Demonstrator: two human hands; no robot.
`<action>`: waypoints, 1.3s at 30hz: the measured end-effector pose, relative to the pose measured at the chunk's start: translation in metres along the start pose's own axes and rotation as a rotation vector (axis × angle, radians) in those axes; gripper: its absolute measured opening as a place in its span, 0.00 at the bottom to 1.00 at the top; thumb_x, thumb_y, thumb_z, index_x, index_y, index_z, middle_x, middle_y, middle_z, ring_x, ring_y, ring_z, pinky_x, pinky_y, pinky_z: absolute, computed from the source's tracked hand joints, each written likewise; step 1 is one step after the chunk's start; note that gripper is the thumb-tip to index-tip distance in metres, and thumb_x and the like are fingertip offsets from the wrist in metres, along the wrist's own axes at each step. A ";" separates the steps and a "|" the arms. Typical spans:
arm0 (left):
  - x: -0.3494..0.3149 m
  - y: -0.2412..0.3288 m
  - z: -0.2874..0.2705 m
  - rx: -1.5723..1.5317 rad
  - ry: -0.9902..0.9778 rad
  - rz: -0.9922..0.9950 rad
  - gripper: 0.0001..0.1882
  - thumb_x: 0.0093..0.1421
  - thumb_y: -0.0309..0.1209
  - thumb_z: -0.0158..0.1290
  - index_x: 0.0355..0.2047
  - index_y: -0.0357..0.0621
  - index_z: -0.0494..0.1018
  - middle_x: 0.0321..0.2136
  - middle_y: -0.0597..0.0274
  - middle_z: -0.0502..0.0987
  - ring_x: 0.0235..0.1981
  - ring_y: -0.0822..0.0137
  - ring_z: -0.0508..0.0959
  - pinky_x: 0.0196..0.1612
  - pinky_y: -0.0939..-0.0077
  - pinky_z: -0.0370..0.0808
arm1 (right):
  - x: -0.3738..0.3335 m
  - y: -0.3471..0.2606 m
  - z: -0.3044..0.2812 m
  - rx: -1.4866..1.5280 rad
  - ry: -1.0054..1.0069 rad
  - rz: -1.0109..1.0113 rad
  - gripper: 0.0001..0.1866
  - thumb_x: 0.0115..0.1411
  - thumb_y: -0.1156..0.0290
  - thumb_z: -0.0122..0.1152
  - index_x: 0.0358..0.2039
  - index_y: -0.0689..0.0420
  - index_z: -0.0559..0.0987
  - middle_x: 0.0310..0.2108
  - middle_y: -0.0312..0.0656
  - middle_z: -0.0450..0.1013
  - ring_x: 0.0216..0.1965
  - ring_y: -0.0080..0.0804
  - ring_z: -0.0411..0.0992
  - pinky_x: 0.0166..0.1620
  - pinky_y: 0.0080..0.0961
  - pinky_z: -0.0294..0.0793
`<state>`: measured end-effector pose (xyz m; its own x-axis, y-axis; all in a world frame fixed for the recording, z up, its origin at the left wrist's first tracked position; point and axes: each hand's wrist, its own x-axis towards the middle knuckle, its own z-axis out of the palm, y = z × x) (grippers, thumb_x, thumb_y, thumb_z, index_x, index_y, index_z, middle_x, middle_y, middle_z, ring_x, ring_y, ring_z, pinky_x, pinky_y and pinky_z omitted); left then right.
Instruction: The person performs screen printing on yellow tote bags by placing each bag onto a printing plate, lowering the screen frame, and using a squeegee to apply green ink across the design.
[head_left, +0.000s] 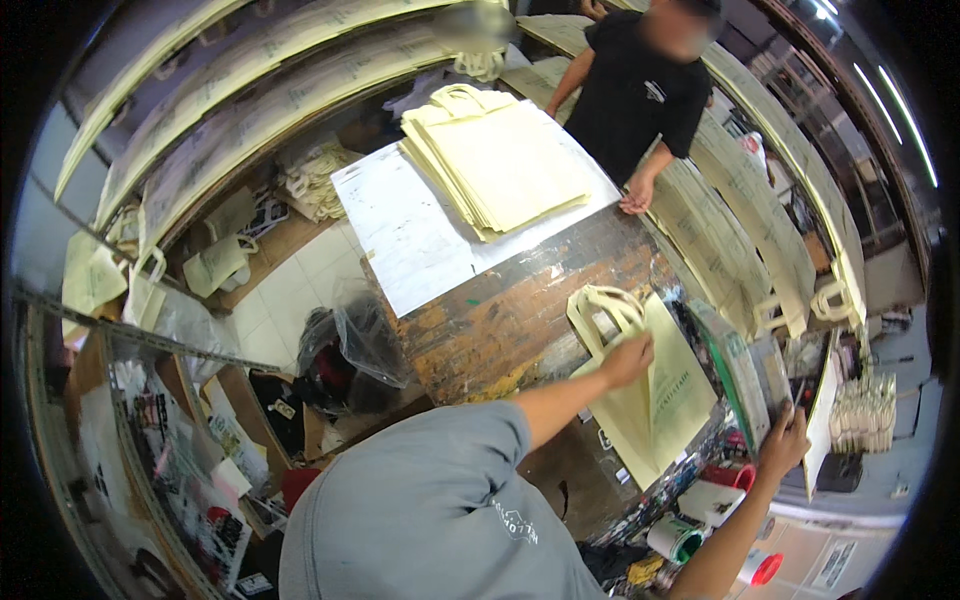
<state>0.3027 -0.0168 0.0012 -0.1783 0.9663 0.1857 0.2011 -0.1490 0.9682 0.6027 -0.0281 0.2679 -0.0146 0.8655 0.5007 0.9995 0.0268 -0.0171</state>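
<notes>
A cream tote bag (655, 400) with dark print lies flat on the worktable, its handles at the far end. My left hand (628, 360) is closed on the bag near the base of the handles, and a crease runs down the fabric from there. To the right, a screen-printing frame (735, 375) with a green inner edge stands tilted up on its side, clear of the bag. The fingers of my right hand (785, 440) are wrapped round the frame's near outer edge.
A stack of cream tote bags (495, 165) rests on a white sheet (400, 240) across the worktable (470, 340). Paint tubs (675, 540) crowd the near right. Racks of bags (260, 110) line the far side. Another person (640, 95) stands beyond the table.
</notes>
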 end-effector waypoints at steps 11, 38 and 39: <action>0.092 0.011 -0.301 0.024 0.017 -0.244 0.14 0.74 0.32 0.50 0.55 0.39 0.69 0.37 0.55 0.80 0.28 0.67 0.81 0.32 0.70 0.81 | -0.005 -0.036 -0.016 -0.040 0.121 -0.026 0.26 0.68 0.43 0.60 0.33 0.56 0.80 0.30 0.49 0.77 0.35 0.52 0.74 0.47 0.44 0.65; -0.160 -0.014 0.050 0.701 -0.888 0.697 0.53 0.56 0.70 0.59 0.72 0.47 0.65 0.74 0.45 0.59 0.75 0.42 0.58 0.75 0.31 0.51 | 0.036 -0.020 -0.023 0.220 0.024 -0.001 0.33 0.66 0.37 0.58 0.26 0.59 0.81 0.26 0.51 0.79 0.31 0.51 0.77 0.46 0.50 0.65; -0.153 -0.012 0.046 0.550 -0.979 0.524 0.52 0.57 0.67 0.61 0.72 0.46 0.64 0.74 0.45 0.59 0.75 0.41 0.58 0.75 0.35 0.52 | 0.036 -0.021 -0.024 0.214 -0.007 0.006 0.33 0.66 0.37 0.57 0.26 0.59 0.81 0.26 0.51 0.79 0.31 0.51 0.77 0.46 0.50 0.65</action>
<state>0.3723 -0.1533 -0.0467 0.7925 0.6021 0.0969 0.4506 -0.6852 0.5722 0.5815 -0.0098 0.3073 -0.0094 0.8695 0.4938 0.9708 0.1263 -0.2040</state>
